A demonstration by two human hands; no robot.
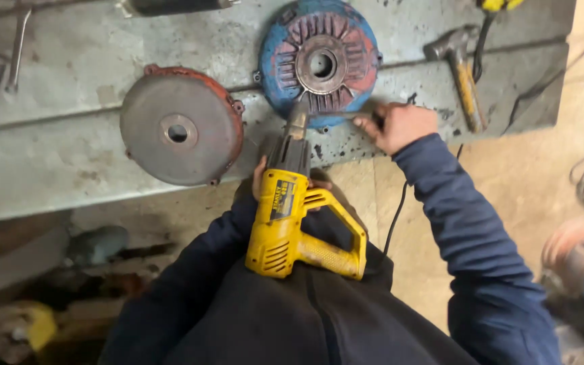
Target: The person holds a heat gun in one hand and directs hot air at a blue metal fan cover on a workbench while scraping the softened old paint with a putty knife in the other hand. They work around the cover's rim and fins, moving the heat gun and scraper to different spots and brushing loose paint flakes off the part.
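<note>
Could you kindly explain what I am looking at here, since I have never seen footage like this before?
This single picture comes from a camera worn on a person's head, looking down at their own hands. The left hand, mostly hidden, steadies a yellow handheld power tool against a grey metal workbench. The right hand grips a thin tool beside a blue and red round motor end cover. A grey domed cover with a red rim and a yellow-handled hammer also lie there.

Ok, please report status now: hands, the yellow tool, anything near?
Left hand grips yellow power drill, mostly hidden behind it. Right hand shut on small dark tool at blue round metal cover. Grey round cover and hammer lie close.
</note>
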